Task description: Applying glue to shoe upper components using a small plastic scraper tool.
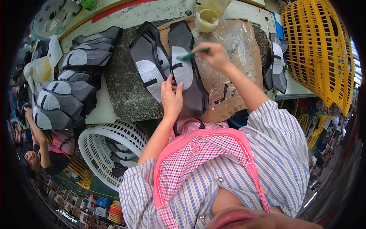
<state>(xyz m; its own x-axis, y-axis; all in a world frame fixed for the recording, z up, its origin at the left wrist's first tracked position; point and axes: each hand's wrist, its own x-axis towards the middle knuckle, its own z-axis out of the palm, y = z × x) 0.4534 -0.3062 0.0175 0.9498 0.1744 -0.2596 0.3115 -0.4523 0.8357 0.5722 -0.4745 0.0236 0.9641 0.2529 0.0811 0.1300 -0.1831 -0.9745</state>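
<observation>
My right hand [214, 57] is closed round a small green brush [190, 56]. The brush's tip meets the pale patch of a dark grey cut-out piece [180, 38], which looks like part of a shoe upper. A short black strip crosses that patch. My left hand [171, 97] holds the same piece by its left edge, fingertips and thumb against it. To the left lies a second group of overlapping dark grey pieces [146, 49], with pale patches and black strips. More layers show beneath the piece under the brush.
A glue-stained cardboard sheet [236, 42] covers the table's right part, with a cup of yellowish paste [207, 21] at its far edge. Stacked pieces [57, 95] lie left, others [277, 63] right. A yellow basket [318, 49] stands right; a white basket [101, 152] sits below left. Another person [45, 149] works at far left.
</observation>
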